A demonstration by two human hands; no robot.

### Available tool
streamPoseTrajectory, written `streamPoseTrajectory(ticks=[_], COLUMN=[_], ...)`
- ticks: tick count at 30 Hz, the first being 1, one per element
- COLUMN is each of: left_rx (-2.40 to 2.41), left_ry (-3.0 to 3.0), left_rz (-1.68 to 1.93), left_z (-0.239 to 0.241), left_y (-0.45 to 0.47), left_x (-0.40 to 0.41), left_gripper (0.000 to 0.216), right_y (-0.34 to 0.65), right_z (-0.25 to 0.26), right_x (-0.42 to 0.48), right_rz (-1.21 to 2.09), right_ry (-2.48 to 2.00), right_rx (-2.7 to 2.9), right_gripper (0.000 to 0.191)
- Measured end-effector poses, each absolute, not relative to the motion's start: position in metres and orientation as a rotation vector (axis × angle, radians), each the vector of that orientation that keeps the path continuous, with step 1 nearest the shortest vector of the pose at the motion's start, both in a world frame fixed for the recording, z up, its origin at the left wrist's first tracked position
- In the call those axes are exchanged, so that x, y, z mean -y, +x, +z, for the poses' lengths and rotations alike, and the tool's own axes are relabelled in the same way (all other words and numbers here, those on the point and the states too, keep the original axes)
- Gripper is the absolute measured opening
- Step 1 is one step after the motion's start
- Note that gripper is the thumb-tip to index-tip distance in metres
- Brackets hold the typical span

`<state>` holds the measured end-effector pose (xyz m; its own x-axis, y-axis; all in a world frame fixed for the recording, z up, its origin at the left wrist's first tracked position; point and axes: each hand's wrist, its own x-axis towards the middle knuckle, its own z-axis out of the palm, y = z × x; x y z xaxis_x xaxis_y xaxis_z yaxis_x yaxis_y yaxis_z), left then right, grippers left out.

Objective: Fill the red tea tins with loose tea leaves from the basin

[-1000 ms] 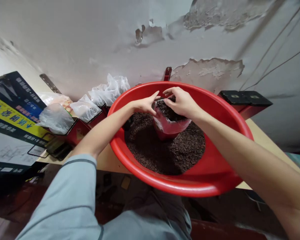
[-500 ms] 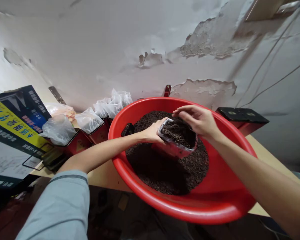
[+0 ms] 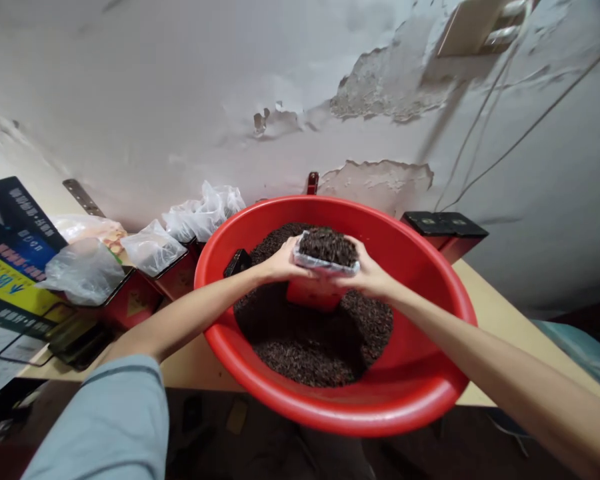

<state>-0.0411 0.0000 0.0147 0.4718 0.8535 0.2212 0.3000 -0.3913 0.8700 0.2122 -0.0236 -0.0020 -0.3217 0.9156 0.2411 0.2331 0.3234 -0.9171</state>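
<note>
Between my two hands is a red tin (image 3: pixel 314 297), lined with a clear plastic bag and heaped with dark, dry tea leaves (image 3: pixel 329 245). My left hand (image 3: pixel 286 261) grips its left side near the top. My right hand (image 3: pixel 367 272) wraps the right side of the rim. Below and around the tin is a big red basin (image 3: pixel 340 421), with a wide bed of the same dark leaves (image 3: pixel 300 365) in it. A small black object (image 3: pixel 237 263) leans at the basin's left inner wall. The tin's base is partly in shadow.
Left of the basin stand several red tins (image 3: pixel 135 299) with clear bags (image 3: pixel 155 248) sticking out, beside a printed carton (image 3: pixel 13 260). Two black-topped tins (image 3: pixel 445 225) stand at the right rear, against a peeling wall (image 3: pixel 180 100). The pale table (image 3: pixel 510 333) carries the basin.
My right hand has come down from above the leaves and taken hold of the tin's right side. The tin has turned, and its leaves now mound above the rim. The view has shifted right.
</note>
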Motion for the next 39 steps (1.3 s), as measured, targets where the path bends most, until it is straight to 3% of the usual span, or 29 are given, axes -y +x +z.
streamPoseTrajectory(ticks=[4,13,25,39], left_rx=[-0.975,-1.054,-0.857,-0.752], left_ry=[2.023,2.182,2.158,2.143], left_rz=[0.813,0.646,0.802,0.846], left_z=[0.015,0.019,0.001,0.008], left_y=[-0.046,-0.056,-0.060,-0.053], left_x=[0.006,0.009,-0.015,-0.010], left_gripper=[0.109,0.121,0.120,0.105], right_y=[0.215,0.214,0.211,0.215], right_z=[-0.006,-0.007,-0.018,-0.010], right_x=[0.026,0.034,0.027,0.027], right_rz=[1.000,0.984,0.987,0.968], right_ry=[-0.982,-0.978,-0.902,-0.930], right_rx=[1.791,1.825,1.800,1.849], right_gripper=[0.105,0.116,0.134,0.129])
